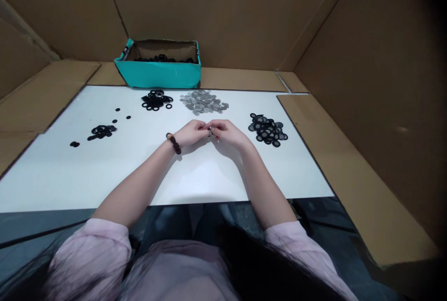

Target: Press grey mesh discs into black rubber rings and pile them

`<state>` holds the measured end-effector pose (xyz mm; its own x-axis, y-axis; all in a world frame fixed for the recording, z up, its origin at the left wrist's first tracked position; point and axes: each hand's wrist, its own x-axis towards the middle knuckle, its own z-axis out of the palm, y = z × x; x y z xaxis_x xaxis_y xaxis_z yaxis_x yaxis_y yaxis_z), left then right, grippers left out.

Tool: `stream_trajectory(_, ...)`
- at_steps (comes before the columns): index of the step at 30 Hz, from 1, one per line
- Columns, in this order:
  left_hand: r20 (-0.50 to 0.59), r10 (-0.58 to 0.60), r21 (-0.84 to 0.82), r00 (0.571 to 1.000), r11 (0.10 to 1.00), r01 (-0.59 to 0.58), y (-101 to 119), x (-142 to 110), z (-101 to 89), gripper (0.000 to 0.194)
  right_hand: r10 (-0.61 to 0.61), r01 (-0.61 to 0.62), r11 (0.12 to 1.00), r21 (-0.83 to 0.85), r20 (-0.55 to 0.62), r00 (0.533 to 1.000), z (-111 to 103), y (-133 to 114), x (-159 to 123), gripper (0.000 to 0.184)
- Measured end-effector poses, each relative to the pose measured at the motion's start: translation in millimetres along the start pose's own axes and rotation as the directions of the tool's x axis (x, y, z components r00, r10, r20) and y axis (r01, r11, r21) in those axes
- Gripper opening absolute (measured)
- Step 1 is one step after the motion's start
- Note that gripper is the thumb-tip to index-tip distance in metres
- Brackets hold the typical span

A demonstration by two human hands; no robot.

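Note:
My left hand [192, 133] and my right hand [226, 133] meet over the white tabletop, fingertips pinched together. Between them shows a small black ring [210, 132], gripped by both; a pale part is at its middle, mostly covered by fingers. Just beyond my hands lies a pile of thin grey discs [202, 101]. To its left is a heap of black rings [155, 100]. Right of my right hand sits a pile of black rings with grey centres [267, 129]. Farther left, another cluster of dark round pieces [102, 131] lies on the table.
A turquoise box [159, 74] holding dark pieces stands at the back of the white tabletop [195, 180]. Several loose black pieces [74, 144] lie at the left. Cardboard walls [237, 17] enclose the back and both sides.

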<state>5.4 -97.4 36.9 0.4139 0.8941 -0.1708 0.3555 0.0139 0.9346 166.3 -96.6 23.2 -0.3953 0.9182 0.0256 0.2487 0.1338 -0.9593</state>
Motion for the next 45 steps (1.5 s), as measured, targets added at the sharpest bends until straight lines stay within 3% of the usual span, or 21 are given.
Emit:
stream_trajectory(3, 0.086, 0.038, -0.002, 0.996, 0.999, -0.038, 2, 0, -0.9, 0.018, -0.028, 0.029, 0.998, -0.055, 0.003, 1.000, -4, -6, -1, 0.024)
stream_trajectory(5, 0.078, 0.048, -0.016, 0.996, 0.999, -0.047, 0, 4, -6.4, 0.016, -0.057, 0.045, 0.991, -0.127, -0.093, 0.994, -10, -9, -4, 0.024)
stream_trajectory(7, -0.070, 0.050, 0.015, 0.996, 0.999, -0.049, -5, 9, -19.4, 0.018, -0.065, 0.007, 0.975, -0.223, -0.254, 0.965, -20, -8, -10, 0.025)
stream_trajectory(8, -0.213, 0.047, 0.063, 0.976, 0.997, -0.034, -9, 11, -28.7, 0.019, -0.065, -0.037, 0.961, -0.275, -0.352, 0.934, -27, -6, -16, 0.024)
stream_trajectory(9, -0.397, 0.055, 0.144, 0.916, 0.990, 0.003, -13, 12, -39.5, 0.017, -0.061, -0.093, 0.942, -0.323, -0.438, 0.897, -34, -3, -23, 0.024)
stream_trajectory(11, -0.689, 0.063, 0.289, 0.722, 0.937, 0.194, -23, 13, -62.2, 0.015, -0.066, -0.219, 0.889, -0.402, -0.587, 0.807, -50, 8, -40, 0.022)
stream_trajectory(13, -0.816, 0.044, 0.325, 0.577, 0.860, 0.394, -33, 12, -81.2, 0.021, -0.075, -0.307, 0.830, -0.465, -0.640, 0.765, -62, 21, -57, 0.016)
stream_trajectory(15, -0.856, -0.002, 0.312, 0.517, 0.796, 0.519, -41, 11, -92.9, 0.030, -0.083, -0.347, 0.774, -0.530, -0.628, 0.774, -69, 33, -69, 0.013)
stream_trajectory(19, -0.845, -0.034, 0.342, 0.534, 0.733, 0.588, -49, 13, -98.6, 0.037, -0.166, -0.400, 0.646, -0.650, -0.631, 0.758, -68, 48, -75, 0.015)
stream_trajectory(22, -0.846, -0.034, 0.348, 0.531, 0.720, 0.600, -49, 14, -99.6, 0.033, -0.278, -0.338, 0.623, -0.706, -0.603, 0.748, -63, 46, -70, 0.013)
stream_trajectory(26, -0.844, -0.052, 0.352, 0.534, 0.699, 0.623, -44, 12, -100.9, 0.027, -0.398, -0.162, 0.684, -0.711, -0.551, 0.733, -50, 27, -50, 0.013)
stream_trajectory(30, -0.808, 0.002, 0.444, 0.589, 0.660, 0.607, -45, 11, -100.8, 0.028, -0.370, 0.000, 0.775, -0.632, -0.455, 0.810, -22, 4, -16, 0.010)
stream_trajectory(32, -0.804, 0.008, 0.451, 0.595, 0.660, 0.601, -48, 12, -102.4, 0.027, -0.341, 0.050, 0.827, -0.560, -0.429, 0.837, -5, -2, 1, 0.009)
stream_trajectory(35, -0.863, 0.033, 0.375, 0.505, 0.711, 0.594, -50, 14, -105.0, 0.030, -0.262, 0.080, 0.915, -0.396, -0.433, 0.862, 19, -1, 17, 0.008)
stream_trajectory(37, -0.888, 0.101, 0.349, 0.448, 0.783, 0.515, -48, 15, -101.5, 0.033, -0.155, 0.047, 0.968, -0.248, -0.437, 0.886, 30, 3, 21, 0.008)
stream_trajectory(38, -0.876, 0.150, 0.369, 0.458, 0.819, 0.439, -46, 16, -96.6, 0.034, -0.081, 0.014, 0.987, -0.157, -0.430, 0.899, 34, 5, 21, 0.007)
stream_trajectory(40, -0.785, 0.268, 0.457, 0.559, 0.860, 0.229, -40, 19, -78.8, 0.034, 0.068, -0.057, 0.998, 0.039, -0.407, 0.911, 36, 9, 20, 0.007)
stream_trajectory(42, -0.638, 0.382, 0.523, 0.669, 0.852, 0.012, -33, 22, -52.6, 0.037, 0.173, -0.091, 0.971, 0.221, -0.386, 0.906, 34, 10, 18, 0.011)
stream_trajectory(45, -0.410, 0.499, 0.565, 0.763, 0.796, -0.217, -27, 22, -12.3, 0.039, 0.243, -0.085, 0.906, 0.415, -0.345, 0.906, 31, 8, 17, 0.020)
